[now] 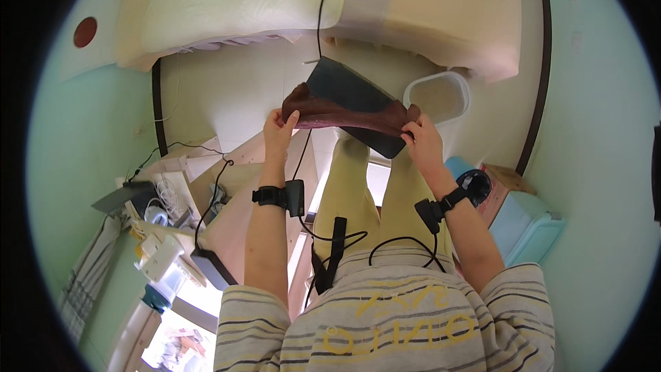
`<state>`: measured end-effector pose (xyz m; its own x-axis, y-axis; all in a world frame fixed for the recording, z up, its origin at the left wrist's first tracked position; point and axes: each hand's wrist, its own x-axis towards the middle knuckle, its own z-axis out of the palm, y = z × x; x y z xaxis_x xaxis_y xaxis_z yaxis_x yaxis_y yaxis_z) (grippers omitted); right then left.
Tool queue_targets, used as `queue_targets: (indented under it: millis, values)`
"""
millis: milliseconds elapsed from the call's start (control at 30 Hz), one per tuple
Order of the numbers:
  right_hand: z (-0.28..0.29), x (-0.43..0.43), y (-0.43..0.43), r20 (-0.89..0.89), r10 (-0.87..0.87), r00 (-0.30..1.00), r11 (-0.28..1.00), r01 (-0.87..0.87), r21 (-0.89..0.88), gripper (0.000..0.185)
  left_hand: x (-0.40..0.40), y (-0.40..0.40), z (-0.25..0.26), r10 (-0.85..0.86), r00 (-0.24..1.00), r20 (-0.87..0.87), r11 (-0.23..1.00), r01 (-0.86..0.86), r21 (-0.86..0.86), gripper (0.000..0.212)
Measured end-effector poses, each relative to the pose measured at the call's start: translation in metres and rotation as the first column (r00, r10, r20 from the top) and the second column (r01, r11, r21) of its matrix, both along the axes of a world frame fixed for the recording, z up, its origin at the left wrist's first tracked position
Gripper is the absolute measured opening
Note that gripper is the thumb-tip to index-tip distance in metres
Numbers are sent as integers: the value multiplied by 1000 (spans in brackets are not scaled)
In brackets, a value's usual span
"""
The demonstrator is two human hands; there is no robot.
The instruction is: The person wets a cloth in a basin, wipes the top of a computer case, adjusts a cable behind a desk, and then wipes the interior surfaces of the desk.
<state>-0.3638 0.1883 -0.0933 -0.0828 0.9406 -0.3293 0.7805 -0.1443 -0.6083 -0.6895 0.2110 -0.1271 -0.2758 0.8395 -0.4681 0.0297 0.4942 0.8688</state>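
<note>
A dark maroon piece of cloth (351, 114) stretches sideways between my two hands. My left hand (281, 126) pinches its left end, with the thumb on top. At the other end, my right hand (421, 134) grips the cloth between thumb and fingers. The cloth sags slightly in the middle, and its ends are bunched. Behind and below it is a dark, flat rectangular panel (356, 85), partly covered by the cloth. I cannot tell whether this panel is a seat or the top of a box.
A bed (248, 0) spans the far side. A whitish plastic bin (439, 95) stands right of the panel. Light-blue storage boxes (526, 227) sit at right. At left is a wooden desk (237, 222) with cables and clutter. Black cables run from both wrist straps.
</note>
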Motion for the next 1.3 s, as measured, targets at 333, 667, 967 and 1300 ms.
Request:
queue_targets:
  millis: [333,667,967,1300]
  values:
    - [-108,-26,-75,-64,-220,973,975,221,15,13,-16,14,-129,-513,807,-293,848,425,-316,39]
    - [-161,-30,-27,96,-198,975,974,185,133,37,63,37,-165,-398,555,-730,840,540,-47,66]
    - [-195,-33,-71,166,99,981,988,-77,-132,57,183,-14,-198,-487,358,-797,787,575,-223,71]
    - [-210,-56,-55,164,10,986,995,6,-99,65,156,18,-218,-599,175,-782,402,910,-104,73]
